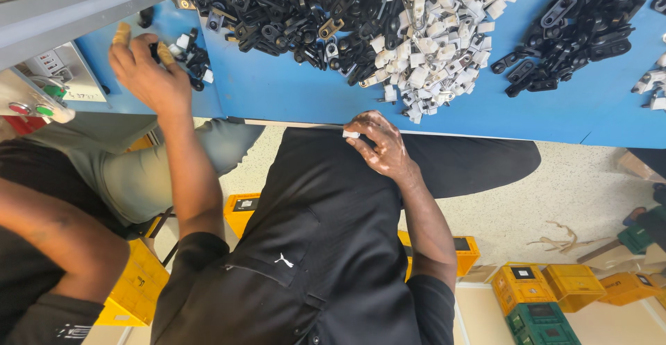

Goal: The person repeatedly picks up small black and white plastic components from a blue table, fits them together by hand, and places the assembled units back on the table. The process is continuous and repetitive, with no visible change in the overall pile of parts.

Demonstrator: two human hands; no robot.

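Right hand pinches 1 small white clip at frame centre; the white clip pile lies above it, while the left hand grips black parts upper left.

Piles of parts lie on the table.

A bright blue flat counter runs above a pale speckled floor where yellow plastic crates and a green plastic crate stand, with a grey metal machine frame at one edge.
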